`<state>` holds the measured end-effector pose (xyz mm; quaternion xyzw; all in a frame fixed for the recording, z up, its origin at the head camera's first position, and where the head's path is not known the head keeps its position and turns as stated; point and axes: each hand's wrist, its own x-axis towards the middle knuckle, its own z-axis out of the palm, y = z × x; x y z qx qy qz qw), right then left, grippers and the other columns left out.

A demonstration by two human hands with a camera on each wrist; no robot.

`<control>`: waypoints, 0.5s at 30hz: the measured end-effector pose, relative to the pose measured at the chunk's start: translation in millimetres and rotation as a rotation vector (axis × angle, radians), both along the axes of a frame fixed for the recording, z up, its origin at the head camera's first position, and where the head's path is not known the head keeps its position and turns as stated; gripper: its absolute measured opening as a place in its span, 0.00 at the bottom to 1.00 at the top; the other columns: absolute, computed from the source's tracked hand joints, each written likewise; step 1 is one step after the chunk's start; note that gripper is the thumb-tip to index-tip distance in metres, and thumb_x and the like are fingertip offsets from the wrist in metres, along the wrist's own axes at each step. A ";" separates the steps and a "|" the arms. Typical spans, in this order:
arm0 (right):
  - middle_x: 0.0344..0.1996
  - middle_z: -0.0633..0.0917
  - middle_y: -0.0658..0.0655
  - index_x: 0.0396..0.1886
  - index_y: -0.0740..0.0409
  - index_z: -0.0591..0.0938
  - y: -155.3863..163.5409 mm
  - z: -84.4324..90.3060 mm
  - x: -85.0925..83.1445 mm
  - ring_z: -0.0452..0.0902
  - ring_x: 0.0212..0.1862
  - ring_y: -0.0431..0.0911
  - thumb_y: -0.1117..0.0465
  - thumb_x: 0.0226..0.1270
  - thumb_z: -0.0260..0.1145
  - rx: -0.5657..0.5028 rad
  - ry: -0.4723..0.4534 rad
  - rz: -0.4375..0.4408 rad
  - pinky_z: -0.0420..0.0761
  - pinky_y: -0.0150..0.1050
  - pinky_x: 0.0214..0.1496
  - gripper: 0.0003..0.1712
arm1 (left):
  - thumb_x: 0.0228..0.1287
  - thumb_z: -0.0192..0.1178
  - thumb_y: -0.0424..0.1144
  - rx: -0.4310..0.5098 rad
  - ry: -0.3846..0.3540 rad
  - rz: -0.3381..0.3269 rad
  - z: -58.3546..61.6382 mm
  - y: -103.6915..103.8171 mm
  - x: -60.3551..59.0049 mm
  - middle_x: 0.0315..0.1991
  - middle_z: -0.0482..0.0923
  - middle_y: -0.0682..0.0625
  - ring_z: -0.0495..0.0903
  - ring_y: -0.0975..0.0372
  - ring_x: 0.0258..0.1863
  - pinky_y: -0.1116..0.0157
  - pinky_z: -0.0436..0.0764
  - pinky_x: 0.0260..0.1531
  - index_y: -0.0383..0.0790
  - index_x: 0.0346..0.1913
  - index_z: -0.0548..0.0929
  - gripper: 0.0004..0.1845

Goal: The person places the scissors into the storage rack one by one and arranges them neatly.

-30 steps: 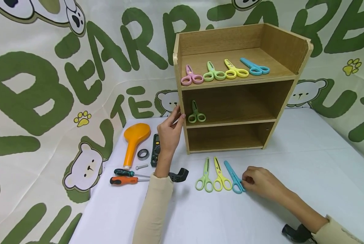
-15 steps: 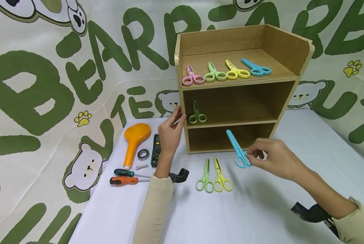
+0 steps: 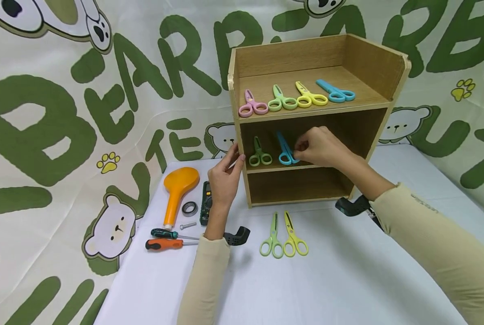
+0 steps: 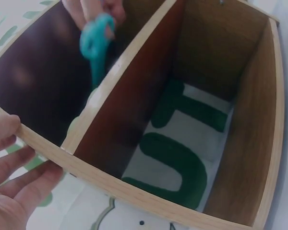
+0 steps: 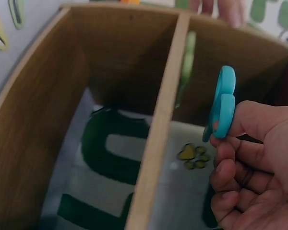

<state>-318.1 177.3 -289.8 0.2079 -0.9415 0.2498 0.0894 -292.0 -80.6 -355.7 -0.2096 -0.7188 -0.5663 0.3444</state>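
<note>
My right hand (image 3: 320,146) pinches the blue scissors (image 3: 284,150) by a handle loop, inside the middle compartment of the wooden shelf (image 3: 306,199). In the right wrist view the blue loops (image 5: 224,103) stand between thumb and fingers. Left of them on the same board lie dark green scissors (image 3: 260,154). My left hand (image 3: 225,176) rests its fingertips on the shelf's left side panel; the left wrist view shows its fingers (image 4: 41,179) straight along that edge. Pink (image 3: 251,104), green (image 3: 281,100), yellow (image 3: 309,96) and blue scissors (image 3: 336,92) lie in a row on the top board.
Light green scissors (image 3: 272,239) and yellow scissors (image 3: 294,237) lie on the white table before the shelf. At left are an orange paddle-shaped object (image 3: 178,189), a black ring (image 3: 189,208), a multimeter (image 3: 205,205), a bolt (image 3: 188,225) and two screwdrivers (image 3: 164,244).
My right hand has picked the blue scissors up from the table and carried them up and left into the middle compartment. My left hand has stayed at the side panel.
</note>
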 end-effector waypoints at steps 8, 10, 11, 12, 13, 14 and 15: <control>0.26 0.84 0.53 0.31 0.59 0.88 -3.4 -15.2 -33.3 0.76 0.33 0.50 0.60 0.61 0.70 0.055 -0.110 -0.069 0.76 0.42 0.32 0.06 | 0.68 0.63 0.28 0.006 -0.010 -0.009 -2.8 0.3 -0.7 0.57 0.80 0.37 0.83 0.49 0.53 0.49 0.85 0.45 0.26 0.63 0.77 0.21; 0.26 0.84 0.53 0.31 0.59 0.88 -3.8 -17.9 -36.3 0.76 0.33 0.51 0.60 0.60 0.70 0.049 -0.117 -0.071 0.76 0.42 0.31 0.06 | 0.68 0.63 0.28 0.003 -0.007 -0.009 -2.9 0.3 -1.1 0.57 0.80 0.38 0.83 0.50 0.53 0.50 0.86 0.45 0.27 0.63 0.77 0.22; 0.25 0.84 0.53 0.31 0.59 0.88 -4.5 -18.8 -37.1 0.75 0.33 0.51 0.60 0.60 0.70 0.045 -0.122 -0.075 0.75 0.42 0.31 0.06 | 0.68 0.63 0.28 -0.002 -0.006 -0.008 -2.9 0.1 -1.7 0.57 0.80 0.38 0.83 0.50 0.53 0.50 0.86 0.45 0.27 0.63 0.77 0.22; 0.25 0.84 0.53 0.31 0.59 0.88 -5.4 -19.6 -37.6 0.75 0.33 0.50 0.60 0.61 0.70 0.044 -0.122 -0.076 0.75 0.41 0.30 0.06 | 0.68 0.63 0.28 -0.002 0.000 -0.008 -2.9 -0.1 -2.3 0.57 0.80 0.37 0.84 0.50 0.53 0.50 0.86 0.45 0.27 0.63 0.77 0.22; 0.26 0.84 0.53 0.32 0.60 0.88 -6.4 -20.1 -38.1 0.75 0.33 0.50 0.60 0.61 0.70 0.048 -0.119 -0.075 0.75 0.42 0.31 0.07 | 0.68 0.63 0.27 -0.002 0.006 -0.008 -2.8 -0.4 -2.9 0.57 0.80 0.37 0.84 0.49 0.53 0.50 0.86 0.45 0.26 0.63 0.77 0.21; 0.26 0.84 0.54 0.33 0.60 0.88 -7.0 -20.9 -38.2 0.75 0.33 0.50 0.59 0.62 0.69 0.051 -0.113 -0.071 0.75 0.42 0.31 0.08 | 0.68 0.63 0.27 -0.001 0.004 -0.009 -2.7 -0.6 -3.6 0.57 0.80 0.37 0.84 0.49 0.53 0.51 0.86 0.45 0.26 0.62 0.77 0.21; 0.26 0.84 0.54 0.34 0.60 0.88 -7.7 -21.5 -37.8 0.75 0.33 0.50 0.59 0.62 0.68 0.052 -0.108 -0.066 0.76 0.42 0.31 0.09 | 0.68 0.63 0.27 -0.002 0.004 -0.009 -2.5 -0.9 -4.1 0.57 0.80 0.37 0.83 0.49 0.53 0.52 0.86 0.45 0.25 0.62 0.77 0.21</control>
